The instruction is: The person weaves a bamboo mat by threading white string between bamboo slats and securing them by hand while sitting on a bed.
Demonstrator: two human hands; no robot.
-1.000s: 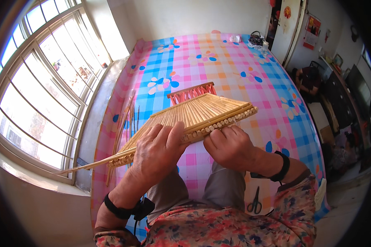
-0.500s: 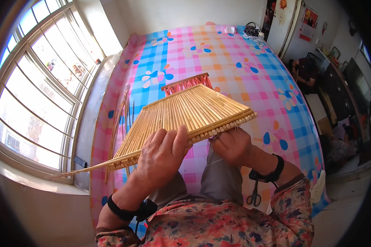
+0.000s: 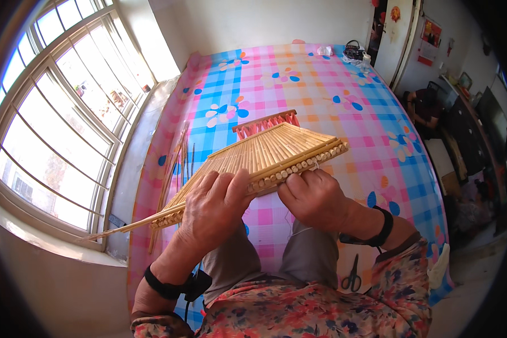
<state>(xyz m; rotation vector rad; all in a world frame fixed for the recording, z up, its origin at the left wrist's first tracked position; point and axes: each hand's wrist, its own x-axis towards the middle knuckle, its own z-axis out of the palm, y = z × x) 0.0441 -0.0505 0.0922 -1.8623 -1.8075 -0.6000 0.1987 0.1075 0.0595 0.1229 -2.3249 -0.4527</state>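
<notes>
at the centre of the frame both hands hold a bamboo-slat mat (image 3: 265, 158) above the checked bedspread (image 3: 332, 96). left hand (image 3: 211, 211) fingers lie curled over its near edge; right hand (image 3: 315, 200) fingers pinch that edge. scissors (image 3: 352, 277) lie lower right.

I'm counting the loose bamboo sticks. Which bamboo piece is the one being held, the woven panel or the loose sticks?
The woven bamboo panel: left hand and right hand grip its near edge. The loose sticks lie untouched on the checked cloth.
</notes>
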